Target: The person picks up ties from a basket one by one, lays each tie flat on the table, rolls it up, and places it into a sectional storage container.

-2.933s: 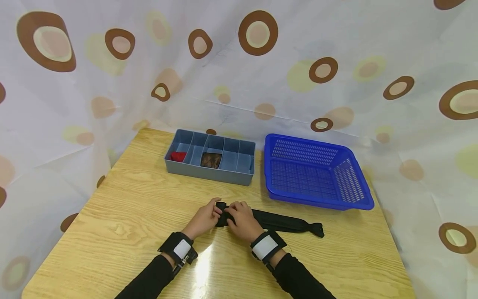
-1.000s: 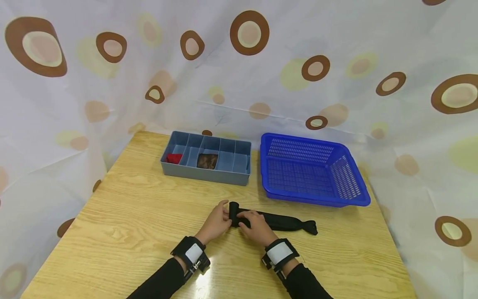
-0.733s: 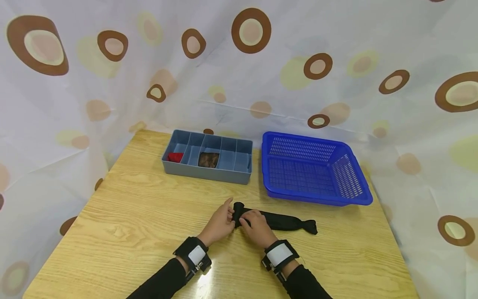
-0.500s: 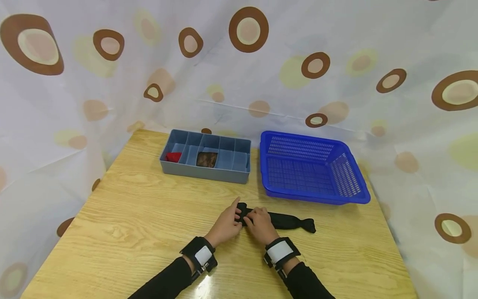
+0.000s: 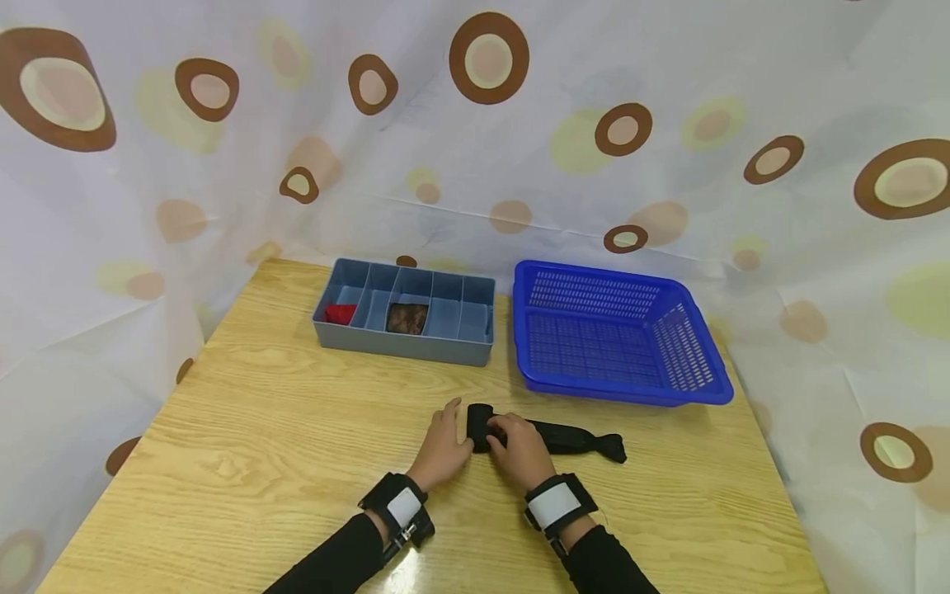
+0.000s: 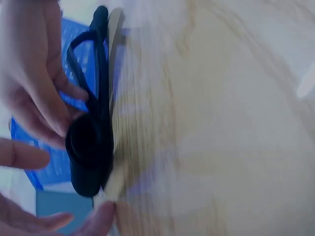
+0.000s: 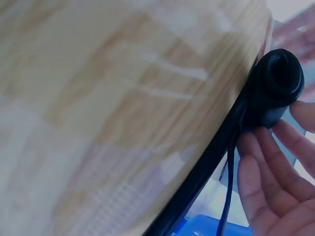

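Observation:
A long black cloth (image 5: 567, 438) lies across the table, its left end wound into a thick roll (image 5: 479, 427) and its right end narrowing to a flared tip. What kind of garment it is cannot be told. My right hand (image 5: 521, 450) has curled fingers on the roll's right side and holds it; in the right wrist view the fingertips (image 7: 256, 140) touch the roll from below. Just left of the roll is my left hand (image 5: 441, 450), fingers spread and extended, its thumb close to the roll. In the left wrist view the spiral end of the roll (image 6: 84, 135) shows.
Behind the hands stands a grey-blue divided box (image 5: 404, 350) holding a red folded cloth (image 5: 340, 313) and a brown folded piece (image 5: 406, 318) in separate compartments. A blue plastic basket (image 5: 627, 389) sits at the back right. A patterned sheet (image 5: 445, 165) hangs behind the wooden table (image 5: 260, 429).
The roll at the left end has grown thicker and moved right, shortening the flat part. Both hands went right with it. The left hand's fingers have now spread off the roll.

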